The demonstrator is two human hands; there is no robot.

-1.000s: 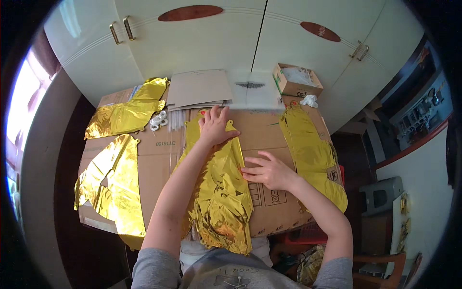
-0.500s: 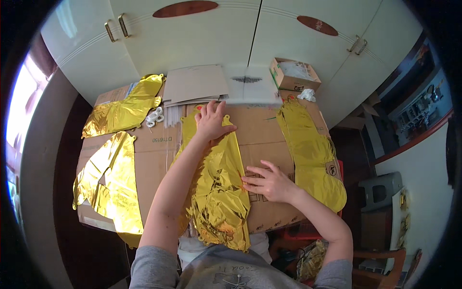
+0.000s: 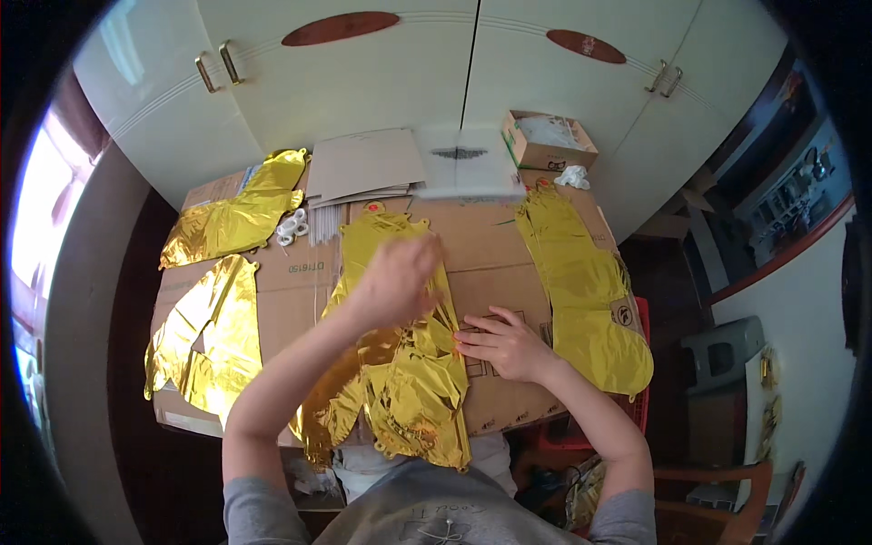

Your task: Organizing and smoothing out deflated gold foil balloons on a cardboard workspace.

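Note:
A flat, crumpled gold foil balloon (image 3: 422, 386) lies in the middle of the cardboard, its near end hanging toward my lap. Over its upper half is my left hand (image 3: 400, 277), smeared by motion, so its fingers and anything in them cannot be made out. My right hand (image 3: 510, 348) rests with fingers spread, its fingertips at the balloon's right edge. On the right lies another flat gold balloon (image 3: 586, 295). Two more sit on the left, one farther away (image 3: 232, 218) and one nearer (image 3: 227, 318), partly behind my left forearm.
Cardboard sheeting (image 3: 495, 254) covers the table. Along the back are stacked grey boards (image 3: 363, 163), thin white sticks (image 3: 324, 224), white ribbon rolls (image 3: 291, 227), an open box (image 3: 549, 145) and crumpled white tissue (image 3: 572, 177). White cabinets (image 3: 363, 82) stand behind.
My left hand has come down from the far end of the middle balloon toward me. Some of that balloon's foil now spreads farther out at the near left. My right hand has barely moved.

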